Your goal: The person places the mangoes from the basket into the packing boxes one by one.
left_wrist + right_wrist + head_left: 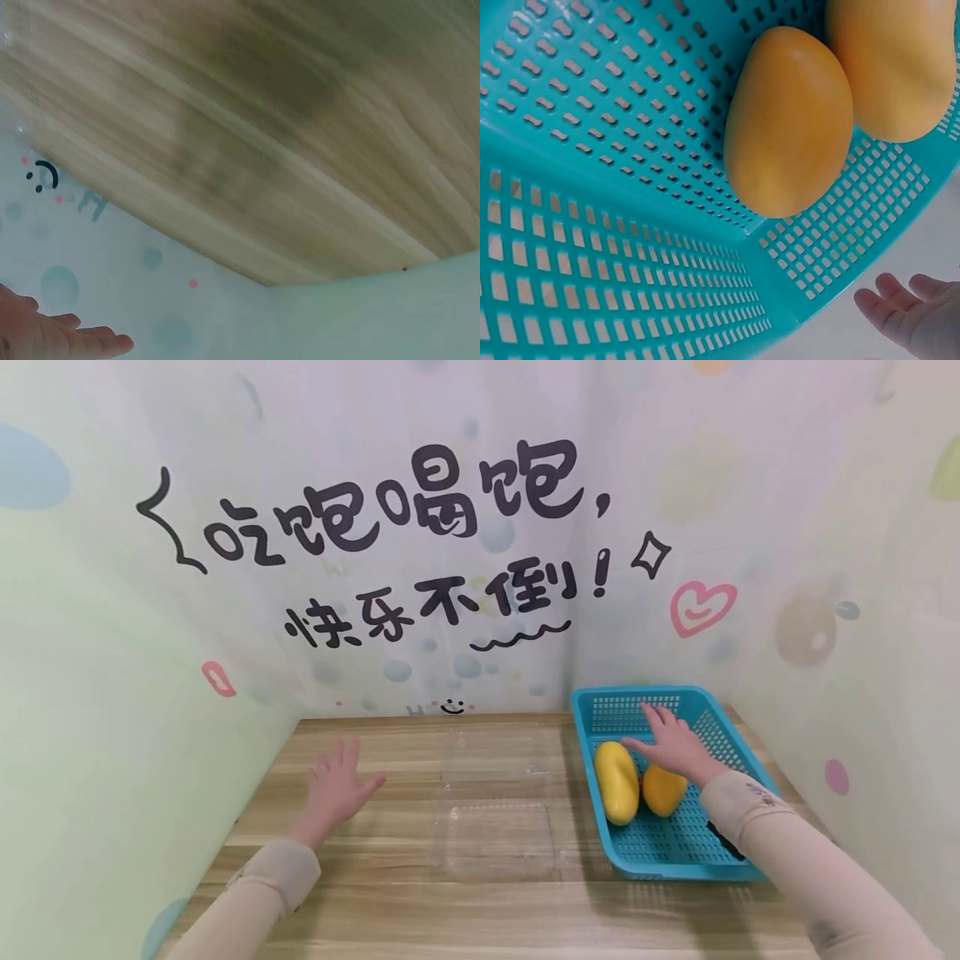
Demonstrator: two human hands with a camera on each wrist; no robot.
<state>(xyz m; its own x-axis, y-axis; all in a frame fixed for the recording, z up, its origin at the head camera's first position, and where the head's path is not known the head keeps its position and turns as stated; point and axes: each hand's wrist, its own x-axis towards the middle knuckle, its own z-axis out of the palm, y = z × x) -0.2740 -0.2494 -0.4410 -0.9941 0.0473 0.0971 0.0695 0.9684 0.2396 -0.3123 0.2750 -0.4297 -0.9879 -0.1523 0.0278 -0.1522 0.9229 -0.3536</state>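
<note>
Head view forward and down, left wrist's near table (pixel 240 150), right wrist's close, sharing basket (pixel 555 165) with head's

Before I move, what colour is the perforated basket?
The basket is turquoise blue, seen best in the head view.

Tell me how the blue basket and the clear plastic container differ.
The blue basket is coloured and perforated; the clear plastic container is see-through. The basket holds two yellow fruits; the container, none. The basket is deep; the container looks shallower. Both rest on the wooden table.
</note>
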